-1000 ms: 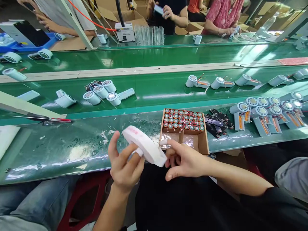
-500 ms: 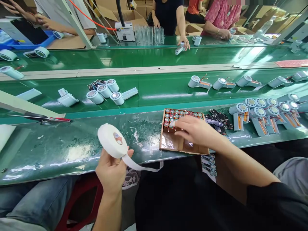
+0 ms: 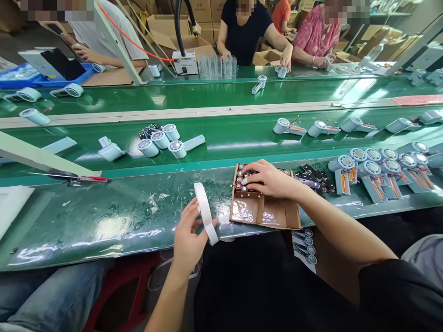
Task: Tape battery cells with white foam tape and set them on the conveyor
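My left hand [image 3: 192,230] is closed on a roll of white tape [image 3: 205,207], held edge-on above the bench's front edge with a short loose tail hanging down. My right hand [image 3: 273,180] reaches over a shallow cardboard box [image 3: 260,210]. Its fingers are apart and rest on small round battery-like cells [image 3: 239,173] with red wires, packed in the box's back half. One fingertip has a white covering. The palm and fingers hide most of the cells. The box's front compartments show bare brown cardboard.
Dark circuit boards [image 3: 316,177] lie right of the box, beside several light-blue fan-like housings [image 3: 370,168]. More housings [image 3: 159,139] sit on the green conveyor [image 3: 235,147]. Red-handled scissors [image 3: 93,179] lie at left. Co-workers [image 3: 245,32] work across the line.
My left hand has moved right with the tape roll and turned it edge-on. My right hand has shifted slightly left over the cells. A co-worker's hand has left one housing and reached another.
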A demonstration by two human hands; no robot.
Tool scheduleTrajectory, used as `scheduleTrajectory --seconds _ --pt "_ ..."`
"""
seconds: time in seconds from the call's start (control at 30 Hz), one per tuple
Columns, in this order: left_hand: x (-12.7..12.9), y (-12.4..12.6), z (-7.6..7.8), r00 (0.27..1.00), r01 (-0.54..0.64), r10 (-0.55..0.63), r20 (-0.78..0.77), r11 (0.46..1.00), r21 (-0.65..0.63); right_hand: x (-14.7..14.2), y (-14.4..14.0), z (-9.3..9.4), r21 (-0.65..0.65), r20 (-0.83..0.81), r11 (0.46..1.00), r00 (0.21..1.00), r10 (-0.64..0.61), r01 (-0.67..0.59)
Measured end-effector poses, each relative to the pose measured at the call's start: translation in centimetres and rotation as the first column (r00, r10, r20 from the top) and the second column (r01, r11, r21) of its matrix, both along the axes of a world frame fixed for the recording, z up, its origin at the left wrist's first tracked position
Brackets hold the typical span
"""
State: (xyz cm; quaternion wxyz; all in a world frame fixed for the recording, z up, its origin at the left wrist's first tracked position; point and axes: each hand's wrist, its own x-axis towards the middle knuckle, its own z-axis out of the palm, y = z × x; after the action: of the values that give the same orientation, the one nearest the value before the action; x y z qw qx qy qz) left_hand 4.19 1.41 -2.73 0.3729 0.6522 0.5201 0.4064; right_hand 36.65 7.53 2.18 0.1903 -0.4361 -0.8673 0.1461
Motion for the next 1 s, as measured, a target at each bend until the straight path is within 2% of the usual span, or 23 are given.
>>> scheduleTrajectory --seconds 0.13,0.27,0.33,0.4,0.5,0.57,0.6,0.63,0.67,0.73,0.77,0.8,0.83,0.9,1.0 --pt "0.4 0.1 -0.2 1.0 0.024 -0.024 -0.016 1.0 0.006 -0.8 -0.2 -0.8 -0.011 0.034 1.0 0.999 0.016 -0.015" --pt "0.6 0.1 -0.6 0.999 0.04 -0.04 0.002 0.999 -0.028 0.1 -0.3 0.3 -0.069 -0.228 0.996 0.971 -0.065 0.05" --pt "0.7 0.0 -0.6 0.999 0.049 -0.049 -0.002 0.998 -0.037 0.7 -0.3 1.1 -0.045 -0.297 0.997 0.952 -0.069 0.058" --pt "0.8 0.0 -0.6 0.998 0.058 -0.059 -0.007 0.998 -0.036 0.9 -0.3 1.5 -0.011 -0.203 1.0 0.979 -0.01 0.008" --pt "1.0 0.1 -0.4 0.997 0.072 -0.072 -0.017 0.997 -0.024 0.4 0.0 0.8 -0.032 -0.042 0.997 0.997 0.066 -0.067" --pt "1.2 0.1 -0.3 0.997 0.076 -0.077 -0.027 0.997 -0.019 0.1 0.1 0.0 -0.042 -0.104 0.997 0.992 0.066 -0.07" --pt "1.2 0.0 -0.2 0.997 0.076 -0.077 -0.03 0.997 -0.02 0.0 0.2 -0.3 -0.05 -0.2 0.997 0.979 0.039 -0.05" --pt "1.3 -0.1 -0.2 0.997 0.075 -0.076 -0.03 0.997 -0.02 0.0 0.2 -0.5 -0.067 -0.333 0.998 0.943 -0.009 -0.014" --pt "1.3 -0.2 -0.1 0.996 0.078 -0.078 -0.029 0.997 -0.02 0.1 0.1 -0.5 -0.096 -0.49 0.995 0.869 -0.066 0.022" --pt "1.4 -0.3 -0.1 0.995 0.095 -0.095 -0.03 0.995 -0.009 0.1 -0.3 -0.2 -0.2 -0.772 0.979 0.607 -0.187 0.047" --pt "1.5 -0.3 -0.1 0.993 0.109 -0.109 -0.038 0.994 0.004 -0.1 -0.5 0.1 -0.263 -0.852 0.964 0.462 -0.247 0.031" --pt "1.5 -0.2 -0.2 0.991 0.125 -0.124 -0.056 0.992 0.025 -0.5 -0.9 0.5 -0.322 -0.888 0.947 0.349 -0.3 -0.005" --pt "1.6 -0.1 -0.2 0.987 0.143 -0.138 -0.085 0.988 0.051 -1.0 -1.3 0.7 -0.374 -0.896 0.926 0.279 -0.346 -0.052" --pt "1.9 0.2 -0.3 0.974 0.173 -0.151 -0.169 0.977 0.128 -2.4 -2.4 1.1 -0.453 -0.876 0.882 0.248 -0.414 -0.13" --pt "2.5 0.5 0.2 0.938 0.227 -0.117 -0.328 0.919 0.321 -4.2 -4.3 1.4 -0.446 -0.874 0.878 0.295 -0.386 -0.173"
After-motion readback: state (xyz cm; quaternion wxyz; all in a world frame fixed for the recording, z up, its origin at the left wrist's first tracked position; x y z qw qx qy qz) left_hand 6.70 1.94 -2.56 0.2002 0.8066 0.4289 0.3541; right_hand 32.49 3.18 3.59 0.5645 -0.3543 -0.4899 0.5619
